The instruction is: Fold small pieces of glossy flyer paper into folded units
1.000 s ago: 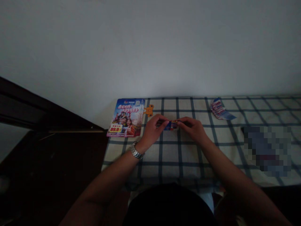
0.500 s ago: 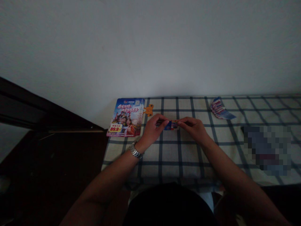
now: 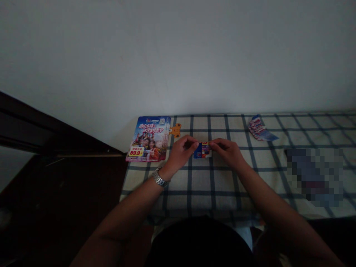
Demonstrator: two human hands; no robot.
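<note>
Between my two hands is a small folded leaflet, blue on its left part with a colourful printed picture on the right. My left hand pinches its upper left corner between thumb and fingers, and a metal watch sits on that wrist. At the upper right corner, the thumb and fingers of my right hand pinch it too. It is held above the checked tablecloth. Left of my left hand lies a stack of printed leaflets, the top one showing "89.9".
An orange bear-shaped piece lies beside the stack. Toward the back right is another folded leaflet, fanned in pleats. A blurred-out dark object rests at the right. The white wall borders the table's far edge.
The leaflet in my hands has tipped so that more of its printed face shows, its lower edge now further down. Both hands stay in nearly the same place.
</note>
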